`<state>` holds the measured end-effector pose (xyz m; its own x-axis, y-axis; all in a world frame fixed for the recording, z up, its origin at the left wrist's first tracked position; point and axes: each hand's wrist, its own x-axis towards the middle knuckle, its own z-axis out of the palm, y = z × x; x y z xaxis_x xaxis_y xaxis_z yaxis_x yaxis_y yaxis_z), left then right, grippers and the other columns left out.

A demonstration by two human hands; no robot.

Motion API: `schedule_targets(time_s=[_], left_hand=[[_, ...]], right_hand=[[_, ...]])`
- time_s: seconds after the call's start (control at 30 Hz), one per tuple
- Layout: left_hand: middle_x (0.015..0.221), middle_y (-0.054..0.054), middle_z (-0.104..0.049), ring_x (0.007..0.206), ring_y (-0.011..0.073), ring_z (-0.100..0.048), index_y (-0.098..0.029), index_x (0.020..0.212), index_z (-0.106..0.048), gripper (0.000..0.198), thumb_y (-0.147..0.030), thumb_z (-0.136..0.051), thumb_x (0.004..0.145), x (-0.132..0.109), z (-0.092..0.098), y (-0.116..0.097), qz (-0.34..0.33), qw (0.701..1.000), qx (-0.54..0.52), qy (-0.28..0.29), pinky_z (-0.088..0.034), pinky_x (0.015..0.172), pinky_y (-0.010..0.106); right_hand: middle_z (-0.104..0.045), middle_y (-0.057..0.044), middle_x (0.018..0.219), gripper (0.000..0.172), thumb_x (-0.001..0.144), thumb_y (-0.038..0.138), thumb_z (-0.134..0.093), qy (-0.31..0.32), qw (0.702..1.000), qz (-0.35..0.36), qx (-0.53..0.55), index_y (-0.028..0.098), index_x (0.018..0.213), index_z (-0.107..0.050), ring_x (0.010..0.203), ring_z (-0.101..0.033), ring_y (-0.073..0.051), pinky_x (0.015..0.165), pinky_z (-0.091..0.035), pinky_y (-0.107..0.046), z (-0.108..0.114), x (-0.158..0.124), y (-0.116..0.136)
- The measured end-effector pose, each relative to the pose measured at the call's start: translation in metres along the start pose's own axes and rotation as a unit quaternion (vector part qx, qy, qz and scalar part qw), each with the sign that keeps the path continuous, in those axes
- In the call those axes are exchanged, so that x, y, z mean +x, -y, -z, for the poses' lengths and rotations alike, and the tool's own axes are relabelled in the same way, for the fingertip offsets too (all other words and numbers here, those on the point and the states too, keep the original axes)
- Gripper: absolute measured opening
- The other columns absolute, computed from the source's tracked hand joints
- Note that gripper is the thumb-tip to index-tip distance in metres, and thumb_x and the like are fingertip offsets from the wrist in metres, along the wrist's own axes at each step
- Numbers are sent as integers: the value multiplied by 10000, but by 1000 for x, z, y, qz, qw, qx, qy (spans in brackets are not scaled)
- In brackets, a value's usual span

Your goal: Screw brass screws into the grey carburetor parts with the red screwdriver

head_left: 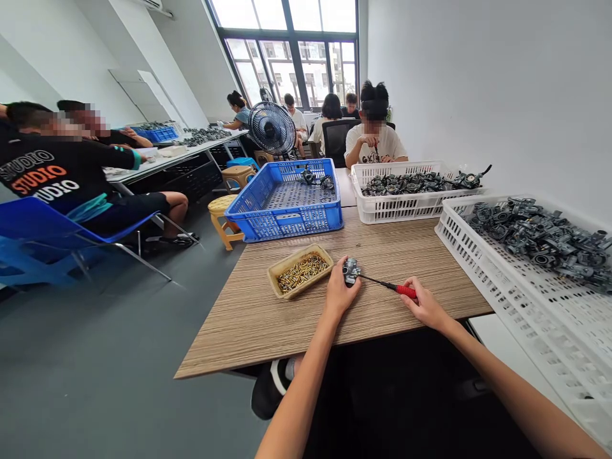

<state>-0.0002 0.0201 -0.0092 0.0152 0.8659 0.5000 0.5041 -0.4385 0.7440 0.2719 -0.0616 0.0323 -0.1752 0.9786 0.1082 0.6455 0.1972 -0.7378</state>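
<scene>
Fingers of the left hand grip a gray metal part. Right fingers hold a red screwdriver on it.

The left hand curls in a closed grip, the right hand pinching just beside it.

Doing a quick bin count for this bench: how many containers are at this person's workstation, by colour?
Blue plastic crate: 1
White plastic crates: 2
Tan shallow tray: 1
Total: 4
</scene>
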Motion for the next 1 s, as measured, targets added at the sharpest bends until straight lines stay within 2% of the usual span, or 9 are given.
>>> schedule_targets(time_s=[0.13, 0.33, 0.5, 0.67, 1.0], left_hand=[[1337, 134, -666, 1286, 290, -640, -219, 1513, -460, 688, -245, -698, 867, 0, 0, -1, 4, 1000, 1, 4, -508, 1141, 466], [1331, 136, -669, 1283, 287, -643, -216, 1509, -464, 679, -253, -700, 873, 0, 1, -2, 2, 1000, 1, 3, -509, 1138, 461], [1342, 137, -666, 1296, 289, -638, -215, 1502, -467, 678, -245, -699, 865, 0, 0, -1, -1, 1000, -3, -1, -508, 1145, 461], [1355, 139, -661, 1308, 289, -633, -211, 1499, -469, 673, -238, -695, 865, 0, 0, -2, -1, 1000, -4, 0, -501, 1155, 461], [1336, 140, -665, 1287, 292, -639, -203, 1497, -467, 662, -251, -688, 875, 0, -1, -1, 4, 1000, 2, 1, -510, 1133, 456]], right_hand=[[-609, 35, 714, 227, 992, 499, -492, -1, 1000, -7, -12, 275, 1007, -456, 601, -566, -202, 619, -389, -308, 0, 0, -1], [-577, 40, 685, 273, 1012, 546, -455, -3, 1000, -5, -27, 277, 964, -460, 598, -536, -200, 624, -356, -301, 1, 1, -1], [-564, 43, 685, 258, 1005, 534, -459, 1, 1000, 1, -22, 276, 999, -466, 586, -532, -200, 627, -362, -307, 1, 1, 1], [-606, 24, 775, 236, 971, 487, -508, 2, 1000, 4, -6, 277, 1055, -441, 629, -572, -203, 659, -418, -319, 0, 0, 1], [-531, 46, 685, 274, 1010, 545, -436, 4, 999, 1, -37, 276, 964, -452, 598, -509, -197, 635, -344, -301, 0, 2, -2]])
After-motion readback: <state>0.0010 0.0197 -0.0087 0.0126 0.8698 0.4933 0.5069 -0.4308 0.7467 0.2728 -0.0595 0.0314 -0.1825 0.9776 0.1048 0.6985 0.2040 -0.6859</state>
